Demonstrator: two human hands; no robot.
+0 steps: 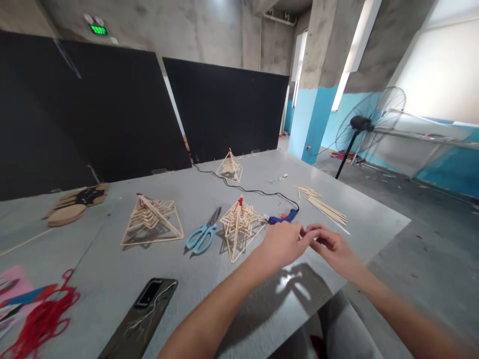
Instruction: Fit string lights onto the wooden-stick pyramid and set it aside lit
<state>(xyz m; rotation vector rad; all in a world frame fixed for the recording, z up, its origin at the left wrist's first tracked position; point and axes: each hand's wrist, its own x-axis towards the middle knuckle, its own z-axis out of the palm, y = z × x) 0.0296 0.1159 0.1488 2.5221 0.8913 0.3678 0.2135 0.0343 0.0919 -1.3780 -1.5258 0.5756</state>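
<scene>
My left hand (284, 243) and my right hand (331, 249) meet fingertip to fingertip above the grey table (112, 279), just in front of a blue glue gun (283, 217). Whether anything is pinched between the fingers I cannot tell. A small stick pyramid with a red top (240, 224) stands just left of my left hand. Loose wooden sticks (325, 206) lie beyond my right hand. Blue-handled scissors (204, 234) lie left of the small pyramid.
A larger stick pyramid (151, 219) stands left of the scissors, another (230, 167) at the far edge. A phone (144, 311) and red yarn (41, 319) lie near me. The glue gun's black cord (243, 188) crosses the table. A fan (368, 122) stands at right.
</scene>
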